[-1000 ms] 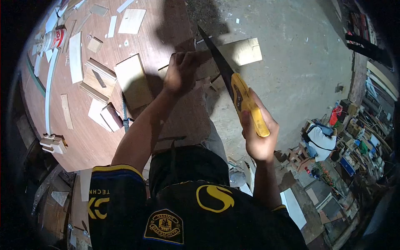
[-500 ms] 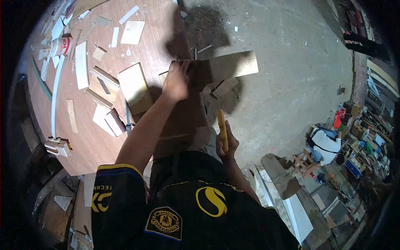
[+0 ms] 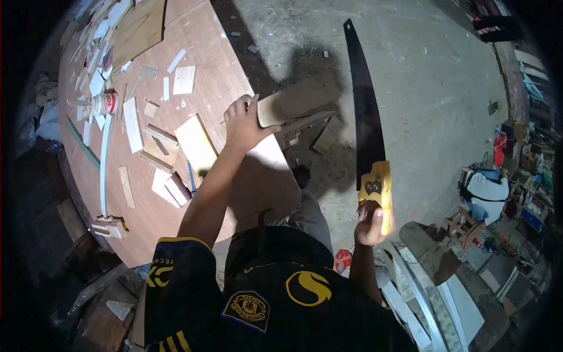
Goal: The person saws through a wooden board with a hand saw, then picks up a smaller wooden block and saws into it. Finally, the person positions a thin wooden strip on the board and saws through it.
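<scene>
My left hand (image 3: 241, 124) is closed around the near end of a wooden board (image 3: 299, 98) at the table's edge, with the rest of the board jutting out over the floor. My right hand (image 3: 373, 224) grips the yellow handle of a handsaw (image 3: 366, 102). The dark toothed blade points away from me, to the right of the board and apart from it. Below the board is a darker wood piece (image 3: 327, 136); whether it lies on the floor is hard to tell in the shadow.
On the wooden table (image 3: 158, 229) lie several offcuts, a pale board (image 3: 196, 144), a small wooden frame (image 3: 159, 146) and a plastic bottle (image 3: 105, 104). Another person (image 3: 488, 192) sits at the right among tools and scrap. Long panels (image 3: 460, 305) lie at the lower right.
The handsaw has come away from the board and swung up to the right, its whole blade now showing. My left hand still holds the board, which is now tilted differently.
</scene>
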A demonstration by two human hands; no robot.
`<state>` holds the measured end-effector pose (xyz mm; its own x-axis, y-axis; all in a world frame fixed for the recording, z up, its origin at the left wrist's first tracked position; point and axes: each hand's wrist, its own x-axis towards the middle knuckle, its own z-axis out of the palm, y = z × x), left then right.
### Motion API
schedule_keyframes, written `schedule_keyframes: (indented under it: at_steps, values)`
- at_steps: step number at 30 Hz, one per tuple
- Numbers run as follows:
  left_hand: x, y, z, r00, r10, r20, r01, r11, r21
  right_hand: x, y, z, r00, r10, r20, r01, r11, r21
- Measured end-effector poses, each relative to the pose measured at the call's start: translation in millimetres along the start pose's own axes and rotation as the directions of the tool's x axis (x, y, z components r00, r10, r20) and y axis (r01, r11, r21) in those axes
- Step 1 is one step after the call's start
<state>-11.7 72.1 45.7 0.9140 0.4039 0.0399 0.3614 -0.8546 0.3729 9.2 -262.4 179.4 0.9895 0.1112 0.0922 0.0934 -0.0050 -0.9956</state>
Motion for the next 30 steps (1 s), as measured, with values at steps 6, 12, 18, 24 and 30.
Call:
schedule_keyframes:
  at_steps: [6,12,18,24,30]
  values:
    - [8,26,-17,0.905,-0.311,0.290,0.256,0.943,0.212,-15,-1,-25,0.993,0.093,-0.078,-0.094,0.995,-0.015]
    - [-10,24,-35,0.976,-0.183,0.119,0.181,0.983,0.022,-20,-7,-29,0.989,0.121,-0.085,-0.123,0.992,-0.024]
    - [-41,40,-47,0.989,0.052,-0.137,-0.036,0.992,0.121,-18,-15,-26,0.994,0.107,-0.034,-0.104,0.992,0.076]
    - [-53,42,-47,0.925,0.166,-0.343,-0.140,0.985,0.101,-15,-18,-27,0.996,0.090,0.016,-0.091,0.989,0.114]
    - [-45,44,-51,0.877,0.232,-0.421,-0.187,0.971,0.146,-6,-22,-30,0.997,0.064,0.045,-0.069,0.990,0.119]
